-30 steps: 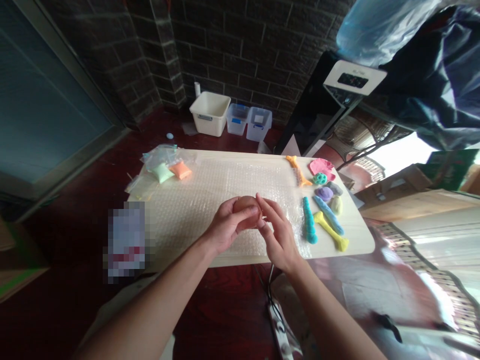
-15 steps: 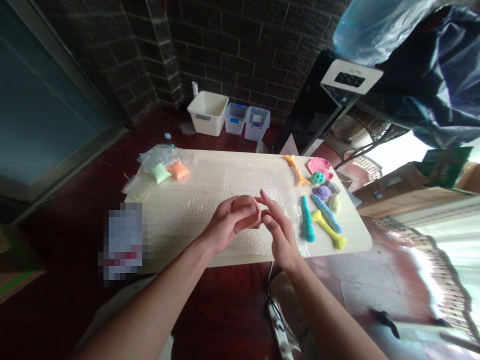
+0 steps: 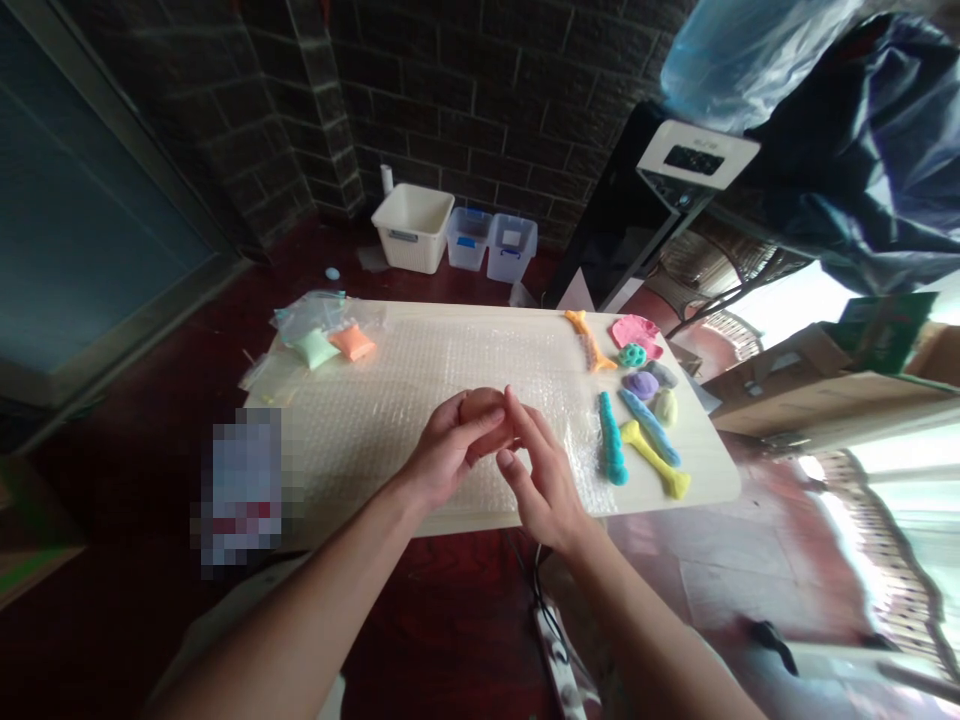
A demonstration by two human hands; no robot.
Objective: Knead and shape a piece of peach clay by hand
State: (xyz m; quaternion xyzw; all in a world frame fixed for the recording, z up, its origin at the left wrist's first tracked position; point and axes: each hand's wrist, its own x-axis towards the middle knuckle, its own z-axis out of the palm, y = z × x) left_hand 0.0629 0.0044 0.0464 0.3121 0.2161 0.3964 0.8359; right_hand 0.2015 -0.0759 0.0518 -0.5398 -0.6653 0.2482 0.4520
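Note:
A rounded lump of brown modelling clay (image 3: 484, 404) sits in my left hand (image 3: 441, 452), held above the bubble wrap with the thumb across its near side. My right hand (image 3: 546, 478) reaches in from the right. Its stretched fingers rest against the lump's right side, and its thumb stands apart from them. The fingers partly cover the clay, so its full shape is hidden. Under both hands, a sheet of bubble wrap (image 3: 420, 370) lies on the pale table (image 3: 705, 470).
Shaped clay pieces lie at the table's right, among them a teal spiral stick (image 3: 612, 440), a yellow bone (image 3: 656, 460), a blue stick (image 3: 649, 427) and a pink piece (image 3: 636, 333). Green (image 3: 315, 348) and orange clay packs (image 3: 352, 343) lie far left. Bins (image 3: 414, 240) stand beyond the table.
My right hand has moved left, and its fingers have come over the clay's right side. My left hand keeps its hold in nearly the same place.

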